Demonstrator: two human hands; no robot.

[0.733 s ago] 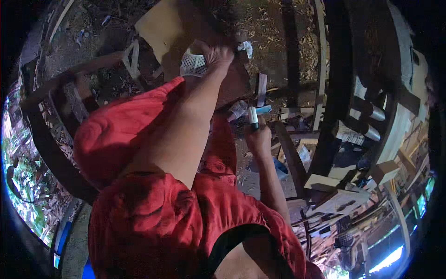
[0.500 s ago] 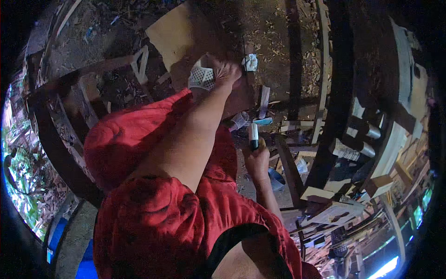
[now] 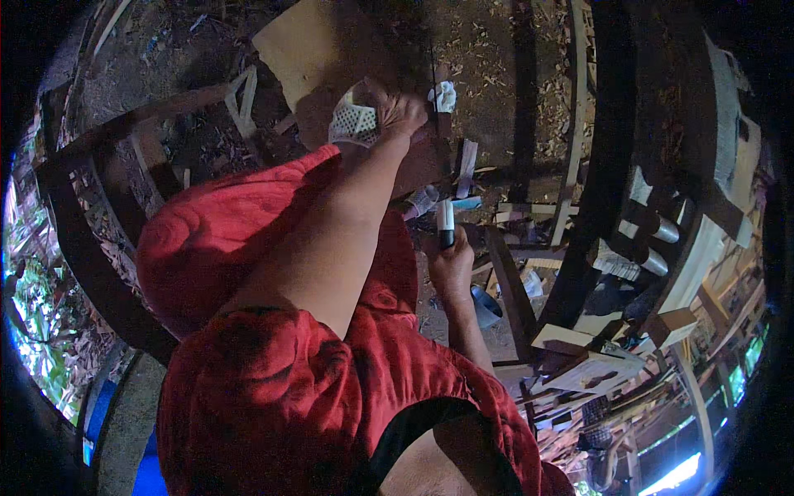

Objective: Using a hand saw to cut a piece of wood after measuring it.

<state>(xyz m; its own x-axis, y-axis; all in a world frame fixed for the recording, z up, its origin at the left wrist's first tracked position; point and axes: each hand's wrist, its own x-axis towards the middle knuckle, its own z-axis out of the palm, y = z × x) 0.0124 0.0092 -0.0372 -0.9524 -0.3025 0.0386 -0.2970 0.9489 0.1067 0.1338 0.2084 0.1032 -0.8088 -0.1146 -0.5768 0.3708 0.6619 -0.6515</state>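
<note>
My left hand (image 3: 404, 114) reaches out over a dark board, its fingers curled down. What they hold, if anything, is hidden. Right beside it is a white perforated shoe (image 3: 354, 124) on my foot. Lower and to the right, my right hand (image 3: 452, 269) is closed round a white cylinder with a black lower part (image 3: 447, 217), held upright in the picture; its exact kind is unclear. Near its top lie a light blue object (image 3: 468, 203) and a second, greyish perforated shoe (image 3: 423, 198).
A pale tan board (image 3: 310, 50) lies beyond my left hand. White crumpled material (image 3: 443, 97) rests to its right, with a wood strip (image 3: 467, 165) below. A dark round container (image 3: 486, 306) stands beside my right forearm. Cans (image 3: 664, 229) and wood pieces (image 3: 595, 372) crowd the right side.
The view has shifted slightly. My left hand's fingers, blurred before, now look more curled. My right hand still grips the white and black cylinder, slightly higher in the picture.
</note>
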